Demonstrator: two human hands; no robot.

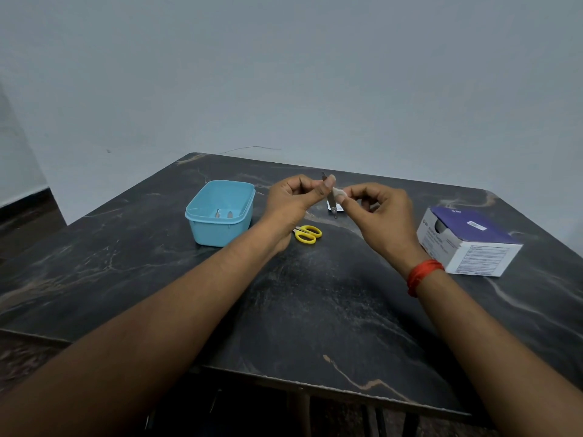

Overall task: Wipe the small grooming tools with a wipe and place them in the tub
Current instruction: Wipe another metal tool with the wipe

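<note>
My left hand point(295, 197) pinches a slim metal grooming tool point(332, 201) near its upper end, holding it almost upright above the table. My right hand point(378, 212) pinches a small white wipe point(340, 193) against the tool's middle. A light blue tub point(220, 212) stands to the left of my hands with two small metal tools point(223, 213) lying inside. Small scissors with yellow handles point(307, 234) lie on the table under my left wrist, their blades hidden by it.
A white and purple box point(467, 242) sits at the right of the dark marble table point(315, 310). A small torn packet point(339, 209) lies on the table behind the tool. A plain wall stands behind the table.
</note>
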